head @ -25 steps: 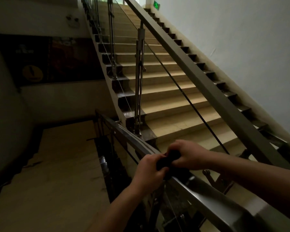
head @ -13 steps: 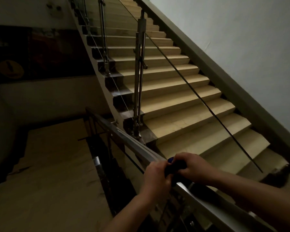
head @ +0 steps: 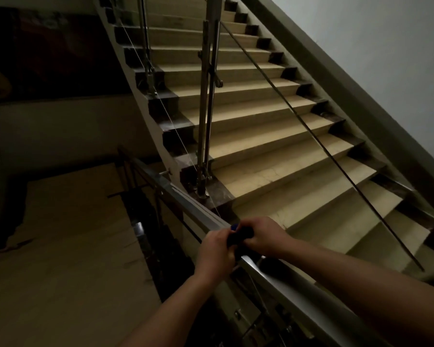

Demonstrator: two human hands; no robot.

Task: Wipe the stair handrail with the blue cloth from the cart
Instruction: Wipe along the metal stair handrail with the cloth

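- Our left hand (head: 217, 249) was curled closed around the near side of the handrail (head: 281, 284), its fingers bunched onto the blue cloth (head: 234, 227).
- Our right hand (head: 262, 237) was curled closed too, reaching over the rail from the stair side and gripping the same cloth; the two hands touched each other.
- The cloth sat on top of the rail between our hands, mostly hidden, with only a small bright blue patch and a dark fold showing.
- We counted two hands, one cloth and two upright posts (head: 207, 108) on the flight ahead.
- The rail was a flat-topped metal bar with a dull sheen, running diagonally.
- The posts were slim paired metal bars, clamped at the step edge.
- The stairs (head: 273, 146) were smooth tan stone with dark ends, beside a plain pale wall (head: 386, 46).
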